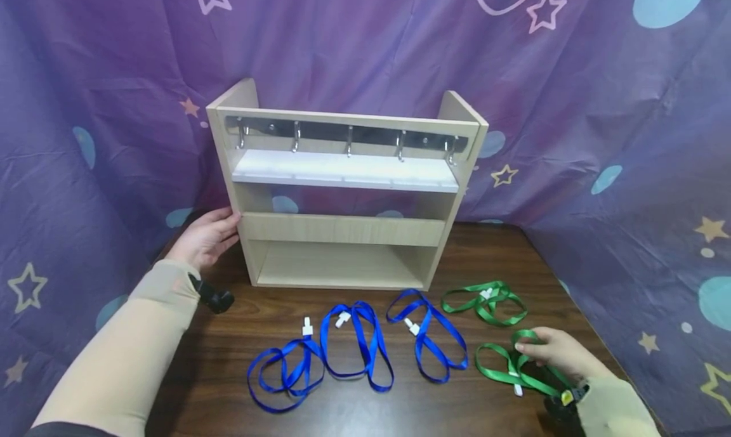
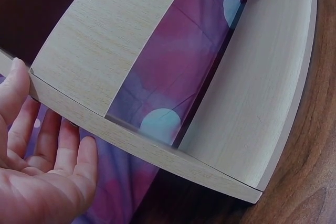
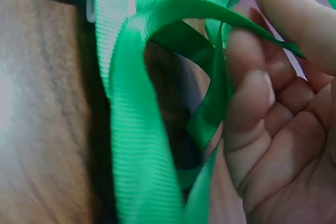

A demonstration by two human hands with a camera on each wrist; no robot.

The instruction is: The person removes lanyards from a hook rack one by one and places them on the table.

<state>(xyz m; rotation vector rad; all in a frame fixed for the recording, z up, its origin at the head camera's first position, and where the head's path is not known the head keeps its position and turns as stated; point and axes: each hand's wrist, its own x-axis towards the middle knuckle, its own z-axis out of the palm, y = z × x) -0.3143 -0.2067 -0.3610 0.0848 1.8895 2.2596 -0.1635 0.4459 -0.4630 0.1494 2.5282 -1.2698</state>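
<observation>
My left hand (image 1: 208,237) touches the left side panel of a pale wooden shelf unit (image 1: 342,229). In the left wrist view, its thumb lies at the panel's front edge, while the loosely bent fingers (image 2: 68,145) are along the outer side. Low at the right, my right hand (image 1: 562,351) pinches a green lanyard (image 1: 533,383) with a white clip. Up close in the right wrist view, the green ribbon (image 3: 136,129) loops beside the fingers, part of it between thumb and fingertips. Another green lanyard (image 1: 502,323) lies just behind on the table.
Three blue lanyards with white clips, including the left one (image 1: 276,410) and the right one (image 1: 438,379), lie before the unit on the dark wooden table (image 1: 365,418). Several metal hooks (image 1: 349,142) line the unit's upper rail. A purple patterned cloth (image 1: 354,50) hangs behind.
</observation>
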